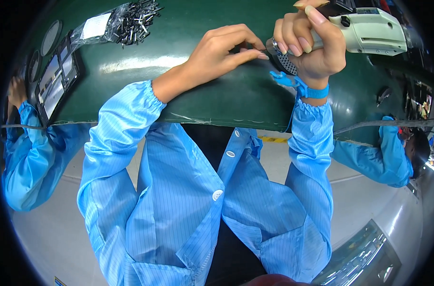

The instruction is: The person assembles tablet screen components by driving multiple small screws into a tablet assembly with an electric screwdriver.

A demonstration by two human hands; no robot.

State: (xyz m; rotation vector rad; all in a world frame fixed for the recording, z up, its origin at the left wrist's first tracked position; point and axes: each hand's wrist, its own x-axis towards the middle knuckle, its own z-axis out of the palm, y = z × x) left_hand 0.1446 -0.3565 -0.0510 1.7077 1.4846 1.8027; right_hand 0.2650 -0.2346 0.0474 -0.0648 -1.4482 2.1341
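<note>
Mat (217, 95): dark green. Sleeves (126, 124): light blue with fine stripes. Wrist strap (314, 90): bright blue. Tool (374, 31): pale green-white, with black perforated part (284, 63). Pins (138, 19): dark grey. Floor (365, 190): grey.

Bag (126, 21): you have a clear plastic bag of small dark metal parts lying at the far left of the green mat (202, 95).
Label (95, 25): a white rectangular sticker sits on that bag's left half.
Sign (60, 282): a small yellow-and-blue tag shows at your lower left edge, mostly cut off.
</note>
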